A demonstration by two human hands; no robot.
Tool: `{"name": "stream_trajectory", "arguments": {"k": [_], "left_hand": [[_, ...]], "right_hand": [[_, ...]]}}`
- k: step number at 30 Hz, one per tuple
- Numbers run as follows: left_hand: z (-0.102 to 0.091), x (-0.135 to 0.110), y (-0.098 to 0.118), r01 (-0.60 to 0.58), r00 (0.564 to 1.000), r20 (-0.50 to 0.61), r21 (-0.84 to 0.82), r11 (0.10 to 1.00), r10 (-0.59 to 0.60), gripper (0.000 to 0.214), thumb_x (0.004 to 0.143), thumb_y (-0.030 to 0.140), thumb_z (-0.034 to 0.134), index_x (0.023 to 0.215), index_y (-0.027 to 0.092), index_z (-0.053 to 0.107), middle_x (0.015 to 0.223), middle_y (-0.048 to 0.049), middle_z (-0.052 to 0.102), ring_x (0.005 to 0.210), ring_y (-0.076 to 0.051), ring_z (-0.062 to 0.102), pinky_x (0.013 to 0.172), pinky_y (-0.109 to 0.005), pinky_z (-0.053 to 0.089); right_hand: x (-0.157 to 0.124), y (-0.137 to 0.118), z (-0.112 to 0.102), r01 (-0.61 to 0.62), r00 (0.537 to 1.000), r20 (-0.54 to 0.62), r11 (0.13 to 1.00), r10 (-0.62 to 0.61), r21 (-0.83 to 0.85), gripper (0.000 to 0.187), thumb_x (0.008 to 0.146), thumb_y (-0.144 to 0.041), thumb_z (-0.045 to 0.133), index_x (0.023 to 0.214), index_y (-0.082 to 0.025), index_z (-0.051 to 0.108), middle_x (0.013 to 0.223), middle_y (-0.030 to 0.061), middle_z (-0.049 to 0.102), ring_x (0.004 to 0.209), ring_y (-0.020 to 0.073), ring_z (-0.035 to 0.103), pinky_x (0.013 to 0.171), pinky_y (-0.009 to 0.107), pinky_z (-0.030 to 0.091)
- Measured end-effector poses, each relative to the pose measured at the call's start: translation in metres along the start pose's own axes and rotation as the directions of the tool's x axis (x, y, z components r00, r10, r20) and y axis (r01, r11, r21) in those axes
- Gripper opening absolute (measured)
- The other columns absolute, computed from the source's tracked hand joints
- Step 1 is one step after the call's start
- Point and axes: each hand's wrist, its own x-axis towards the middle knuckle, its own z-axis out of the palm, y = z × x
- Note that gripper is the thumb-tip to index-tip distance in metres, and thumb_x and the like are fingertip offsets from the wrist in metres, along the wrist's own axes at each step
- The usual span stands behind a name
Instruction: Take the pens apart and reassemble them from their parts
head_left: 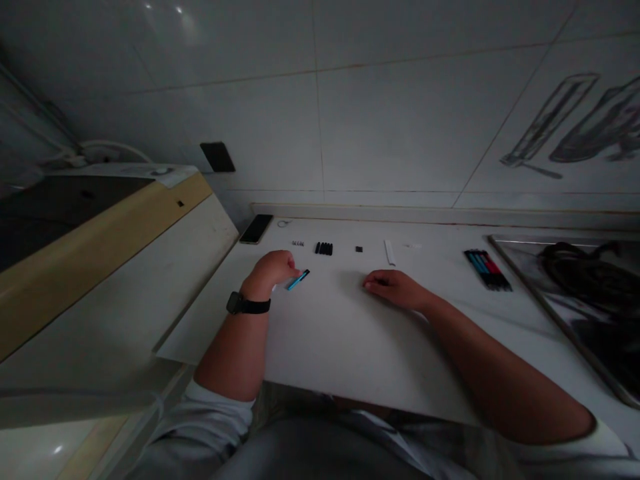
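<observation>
My left hand (274, 270), with a black watch on its wrist, is closed at a slim blue pen (296, 282) with a black end. Thumb and fingertip meet the pen near its upper part. To the right, my right hand (393, 288) lies low over the white counter (325, 340), its fingers curled together. Whatever may be inside those fingers is hidden. Beyond the hands sit a row of short black pieces (324, 249), some tiny light-coloured pieces (298, 243), a small dark square (359, 249) and a white strip (389, 253).
A bundle of blue, red and black pens (488, 270) lies at the right, beside a gas stove (575, 287). Toward the back left are a phone (257, 229) and a thin ring (284, 224). A white and yellow appliance (165, 267) borders the counter's left side; a tiled wall stands behind.
</observation>
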Motion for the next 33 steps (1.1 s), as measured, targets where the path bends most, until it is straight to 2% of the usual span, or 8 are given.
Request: {"name": "stream_trajectory", "arguments": {"k": [4,6,9,12,16,22,26,33], "left_hand": [[-0.003,-0.006,0.013,-0.012,0.966,0.260,0.055,0.998,-0.003,0.020,0.075,0.038,0.082,0.073,0.019,0.075,0.072,-0.0049,0.073,0.062,-0.019,0.061,0.061,-0.030,0.038],[-0.001,-0.007,0.021,-0.079,0.956,0.287,0.035,0.996,0.066,0.015,0.078,0.033,0.079,0.076,0.019,0.075,0.076,-0.0046,0.074,0.067,-0.019,0.063,0.064,-0.029,0.040],[0.006,-0.009,0.038,-0.288,0.949,0.121,-0.043,0.957,0.291,0.012,0.082,0.030,0.077,0.087,0.019,0.075,0.092,-0.0052,0.076,0.081,-0.020,0.066,0.071,-0.029,0.043],[0.014,-0.014,0.060,-0.469,0.882,-0.038,-0.140,0.872,0.469,0.013,0.089,0.030,0.073,0.098,0.021,0.071,0.098,-0.0046,0.075,0.088,-0.021,0.067,0.076,-0.030,0.046],[0.025,-0.024,0.083,-0.570,0.820,-0.083,-0.203,0.796,0.566,0.012,0.092,0.028,0.071,0.102,0.022,0.070,0.094,-0.0026,0.074,0.087,-0.020,0.068,0.077,-0.031,0.048],[0.032,-0.031,0.098,-0.672,0.740,-0.235,-0.271,0.689,0.630,0.010,0.092,0.026,0.072,0.100,0.021,0.071,0.099,-0.0047,0.072,0.095,-0.021,0.066,0.087,-0.034,0.050],[0.034,-0.034,0.105,-0.592,0.798,-0.310,-0.564,0.576,0.517,0.016,0.090,0.027,0.074,0.104,0.019,0.071,0.101,-0.0055,0.072,0.089,-0.017,0.066,0.084,-0.032,0.052],[0.051,-0.025,0.110,-0.257,0.921,-0.144,-0.923,0.287,0.361,0.025,0.086,0.037,0.077,0.098,0.016,0.072,0.095,-0.0054,0.074,0.089,-0.016,0.068,0.088,-0.031,0.053]], "right_hand": [[0.001,0.003,0.001,0.018,1.000,0.002,1.000,-0.018,-0.014,0.039,0.093,-0.054,0.058,0.098,-0.019,0.074,0.085,0.0040,0.068,0.078,0.0178,0.060,0.074,0.031,0.045],[0.002,0.004,0.001,0.027,1.000,0.000,1.000,-0.027,-0.013,0.038,0.093,-0.053,0.057,0.098,-0.019,0.074,0.084,0.0038,0.068,0.076,0.0172,0.059,0.073,0.030,0.044],[0.003,0.006,0.001,0.036,0.999,-0.019,0.999,-0.036,-0.018,0.034,0.094,-0.049,0.059,0.100,-0.019,0.073,0.085,0.0038,0.069,0.076,0.0170,0.060,0.072,0.030,0.045],[0.004,0.007,0.004,0.052,0.993,-0.107,0.998,-0.055,-0.030,0.033,0.092,-0.044,0.062,0.114,-0.021,0.071,0.091,0.0043,0.071,0.077,0.0167,0.062,0.074,0.030,0.047],[0.004,0.005,0.011,0.116,0.974,-0.189,0.993,-0.121,-0.034,0.041,0.091,-0.042,0.066,0.126,-0.021,0.065,0.101,0.0067,0.073,0.077,0.0155,0.064,0.073,0.029,0.051],[0.003,0.001,0.016,0.176,0.956,-0.213,0.974,-0.203,-0.143,0.019,0.091,-0.034,0.065,0.100,-0.020,0.074,0.086,0.0041,0.071,0.074,0.0155,0.064,0.069,0.027,0.048],[0.003,-0.001,0.017,0.216,0.943,-0.231,0.969,-0.239,-0.122,0.019,0.092,-0.034,0.065,0.100,-0.020,0.074,0.088,0.0039,0.072,0.075,0.0152,0.064,0.070,0.026,0.048],[0.007,0.001,0.020,0.240,0.938,-0.243,0.969,-0.249,-0.066,0.021,0.094,-0.037,0.064,0.097,-0.019,0.074,0.085,0.0037,0.072,0.074,0.0149,0.063,0.068,0.025,0.048]]}}
